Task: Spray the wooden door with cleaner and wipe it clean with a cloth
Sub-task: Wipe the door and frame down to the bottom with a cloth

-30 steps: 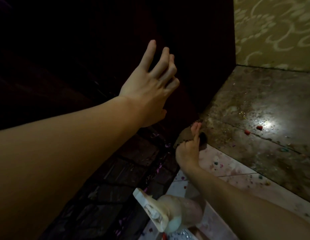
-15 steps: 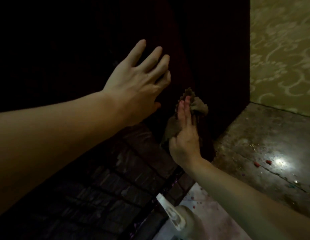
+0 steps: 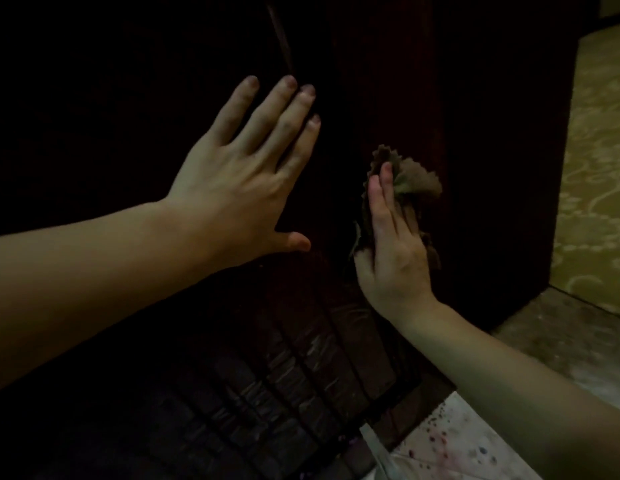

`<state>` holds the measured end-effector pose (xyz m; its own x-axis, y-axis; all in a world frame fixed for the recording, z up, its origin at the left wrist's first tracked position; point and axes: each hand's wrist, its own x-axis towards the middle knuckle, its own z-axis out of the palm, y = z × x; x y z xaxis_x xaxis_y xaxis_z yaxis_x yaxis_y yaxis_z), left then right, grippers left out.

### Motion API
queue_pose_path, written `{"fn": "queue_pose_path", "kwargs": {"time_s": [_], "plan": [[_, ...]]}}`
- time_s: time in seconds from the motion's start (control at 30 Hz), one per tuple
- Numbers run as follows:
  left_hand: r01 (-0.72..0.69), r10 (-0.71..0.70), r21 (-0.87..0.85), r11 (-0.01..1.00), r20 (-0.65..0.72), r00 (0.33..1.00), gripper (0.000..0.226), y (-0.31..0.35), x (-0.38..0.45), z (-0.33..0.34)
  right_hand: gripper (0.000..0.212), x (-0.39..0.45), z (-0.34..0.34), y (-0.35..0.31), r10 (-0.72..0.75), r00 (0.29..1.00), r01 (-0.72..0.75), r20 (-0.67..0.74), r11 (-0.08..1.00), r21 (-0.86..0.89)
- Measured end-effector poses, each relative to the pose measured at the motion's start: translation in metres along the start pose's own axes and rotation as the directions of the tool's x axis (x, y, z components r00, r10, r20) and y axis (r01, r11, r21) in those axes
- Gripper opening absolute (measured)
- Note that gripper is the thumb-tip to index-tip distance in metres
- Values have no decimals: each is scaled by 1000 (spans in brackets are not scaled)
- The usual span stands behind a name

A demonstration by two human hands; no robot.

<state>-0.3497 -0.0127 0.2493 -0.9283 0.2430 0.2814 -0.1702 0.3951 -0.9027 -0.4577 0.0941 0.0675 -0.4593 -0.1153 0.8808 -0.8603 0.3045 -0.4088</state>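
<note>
The dark wooden door (image 3: pixel 388 81) fills most of the view, with carved ribbed panels low down. My left hand (image 3: pixel 239 178) lies flat on it, fingers straight and spread. My right hand (image 3: pixel 391 244) presses a brown cloth (image 3: pixel 416 178) with a zigzag edge against the door, fingers straight and together. The cloth bunches above and beside my fingertips. Only the pale tip of the spray bottle (image 3: pixel 374 445) shows at the bottom edge.
A speckled pale tile floor (image 3: pixel 457 445) lies at the bottom right, and a darker stone floor (image 3: pixel 561 334) beyond it. A patterned yellowish wall (image 3: pixel 596 168) stands to the right of the door's edge.
My right hand has carried the cloth from the door's foot upward along the door. My left hand settled flat on the door. The view rose, and the spray bottle slid nearly out of sight.
</note>
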Motion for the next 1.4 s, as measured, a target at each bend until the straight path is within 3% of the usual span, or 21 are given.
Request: {"fn": "queue_pose_path", "kwargs": {"time_s": [0.23, 0.5, 0.63, 0.77, 0.83, 0.9, 1.03, 1.1, 1.4], "plan": [[-3, 2, -32, 999, -33, 999, 124, 1, -12, 7, 67, -70, -8, 30, 21, 966, 27, 256, 983, -180], [10, -12, -65, 998, -25, 1000, 124, 3, -23, 11, 60, 47, -26, -22, -157, 969, 210, 190, 930, -303], [18, -19, -95, 995, -8, 1000, 123, 3, -40, 16, 60, 18, -40, -9, -190, 903, 369, 386, 803, -468], [27, -27, -128, 991, 1, 1000, 122, 1, -59, 22, 56, -30, -56, 16, -145, 759, 522, 634, 718, -461], [24, -22, -137, 990, 13, 1000, 122, 0, -64, 23, 58, -37, -59, 17, -111, 721, 542, 684, 704, -459], [24, -22, -137, 990, 20, 1000, 122, 1, -65, 23, 59, -31, -56, 9, -96, 755, 507, 648, 712, -485], [20, -15, -126, 992, 34, 999, 122, 3, -63, 24, 58, 21, -44, -24, -107, 908, 299, 406, 842, -448], [23, -18, -129, 991, 40, 999, 122, 3, -63, 23, 57, 35, -41, -31, -114, 937, 254, 329, 870, -422], [27, -26, -105, 994, 13, 1000, 120, 3, -70, 25, 59, -21, -51, 0, -115, 816, 406, 566, 811, -422]]}}
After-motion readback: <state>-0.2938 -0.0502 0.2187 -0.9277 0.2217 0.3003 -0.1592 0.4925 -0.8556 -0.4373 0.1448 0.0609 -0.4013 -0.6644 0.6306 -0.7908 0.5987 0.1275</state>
